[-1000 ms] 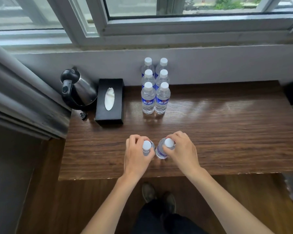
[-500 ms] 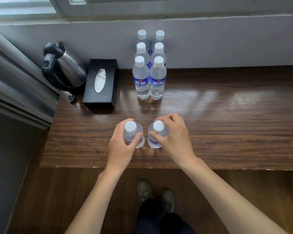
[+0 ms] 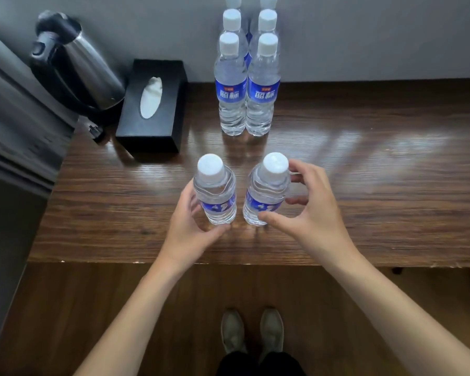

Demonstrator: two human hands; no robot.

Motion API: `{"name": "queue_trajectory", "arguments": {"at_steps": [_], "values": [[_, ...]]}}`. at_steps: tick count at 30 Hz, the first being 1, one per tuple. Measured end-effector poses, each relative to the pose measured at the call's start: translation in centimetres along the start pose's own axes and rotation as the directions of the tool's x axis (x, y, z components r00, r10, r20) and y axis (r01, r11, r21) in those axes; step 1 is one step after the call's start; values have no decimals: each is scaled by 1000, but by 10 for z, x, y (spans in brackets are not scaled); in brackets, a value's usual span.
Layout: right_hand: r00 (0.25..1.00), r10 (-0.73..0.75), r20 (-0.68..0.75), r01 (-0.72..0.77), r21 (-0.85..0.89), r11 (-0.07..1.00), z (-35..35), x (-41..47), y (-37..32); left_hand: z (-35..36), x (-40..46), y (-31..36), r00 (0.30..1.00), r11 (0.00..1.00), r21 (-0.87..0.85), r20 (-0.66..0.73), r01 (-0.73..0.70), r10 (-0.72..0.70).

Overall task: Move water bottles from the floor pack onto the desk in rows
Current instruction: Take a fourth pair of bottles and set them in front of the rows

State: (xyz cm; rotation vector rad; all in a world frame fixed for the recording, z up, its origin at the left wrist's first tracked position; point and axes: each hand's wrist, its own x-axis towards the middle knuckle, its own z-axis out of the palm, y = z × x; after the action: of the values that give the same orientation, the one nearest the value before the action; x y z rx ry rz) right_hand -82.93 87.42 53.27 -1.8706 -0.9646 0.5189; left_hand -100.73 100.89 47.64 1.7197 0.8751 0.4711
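Two clear water bottles with white caps and blue labels stand upright near the front of the wooden desk (image 3: 377, 185). My left hand (image 3: 187, 234) is wrapped around the left bottle (image 3: 215, 191), fingers behind it and thumb at its base. My right hand (image 3: 312, 213) is spread beside the right bottle (image 3: 266, 191), its fingers off the plastic and only the thumb tip near the base. Behind them, two rows of the same bottles (image 3: 232, 85) run back to the wall, side by side and touching. The floor pack is out of view.
A black tissue box (image 3: 152, 104) lies left of the rows, with a steel kettle (image 3: 76, 66) in the back left corner. A grey curtain (image 3: 11, 118) hangs along the desk's left end. My shoes (image 3: 253, 329) stand on the wooden floor below the desk's front edge.
Both bottles moved a little further from the desk's front edge and now stand upright. My right hand has opened off its bottle. The camera has tilted down and come closer.
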Motion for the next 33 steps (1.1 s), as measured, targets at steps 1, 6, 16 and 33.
{"name": "queue_trajectory", "arguments": {"at_steps": [1, 6, 16, 33], "values": [[1000, 20, 7, -20, 19, 1000, 4, -3, 6, 2, 0, -6, 1000, 1000, -3, 1, -7, 7], [989, 111, 97, -122, 118, 985, 25, -8, 30, 13, 3, -24, 994, 992, 93, -60, -84, 89], [990, 138, 42, -143, 183, 973, 43, -1, 64, 21, 6, -31, 986, 992, 48, -115, -118, 123], [971, 201, -129, -207, -35, 978, 65, -1, 52, 43, 1, -28, 942, 995, 89, -326, -45, 72]]}}
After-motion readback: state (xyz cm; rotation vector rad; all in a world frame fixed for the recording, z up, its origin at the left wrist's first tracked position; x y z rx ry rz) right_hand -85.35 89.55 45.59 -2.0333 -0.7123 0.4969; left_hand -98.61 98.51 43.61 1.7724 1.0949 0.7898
